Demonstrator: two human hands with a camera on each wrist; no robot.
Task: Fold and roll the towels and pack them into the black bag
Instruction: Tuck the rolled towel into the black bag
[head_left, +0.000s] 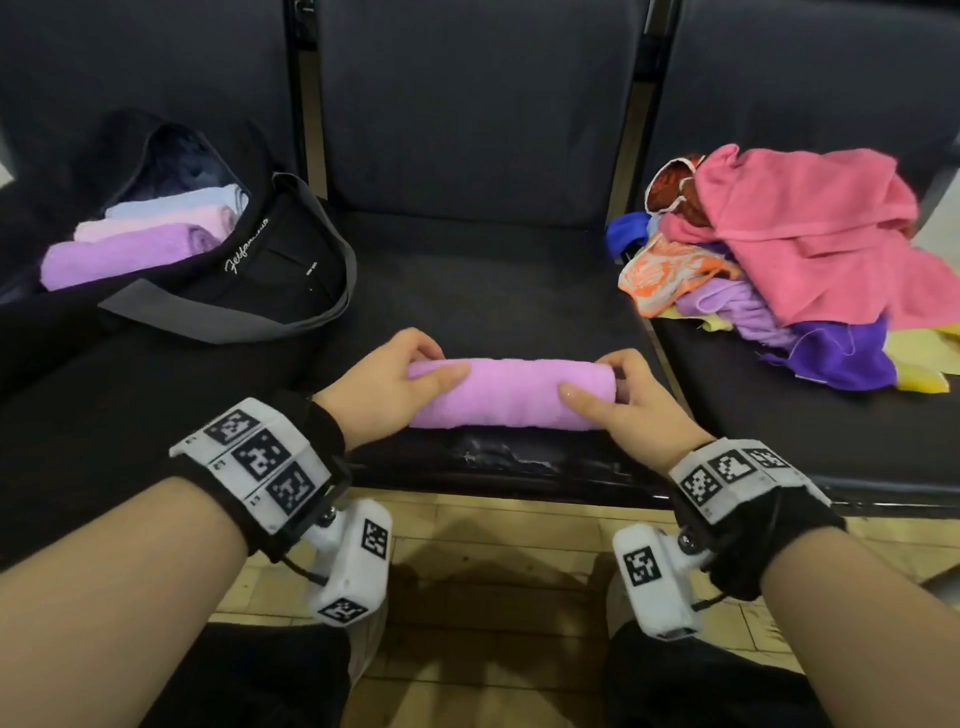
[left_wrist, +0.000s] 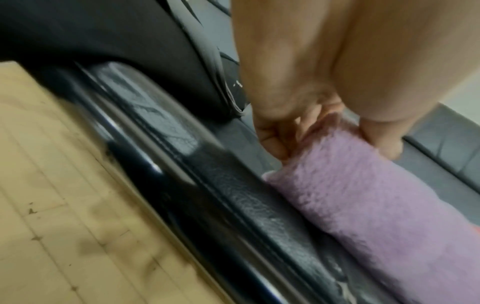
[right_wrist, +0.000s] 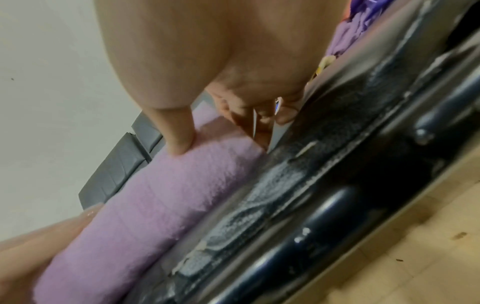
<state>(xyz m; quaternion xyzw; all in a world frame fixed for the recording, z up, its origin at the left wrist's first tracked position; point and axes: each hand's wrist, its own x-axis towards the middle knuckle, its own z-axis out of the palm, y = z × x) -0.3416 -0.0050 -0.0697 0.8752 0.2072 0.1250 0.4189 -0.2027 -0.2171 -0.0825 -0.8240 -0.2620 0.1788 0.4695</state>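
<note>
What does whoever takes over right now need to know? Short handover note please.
Left hand grips the left end of the rolled pink towel; right hand grips its right end. The roll lies on the middle seat near the front edge.
Black bag sits open on the left seat, with three rolled towels inside.
Done: three packed, this one rolled.
Left: put this roll in the bag, then fold, roll and pack the pile of loose towels on the right seat.
</note>
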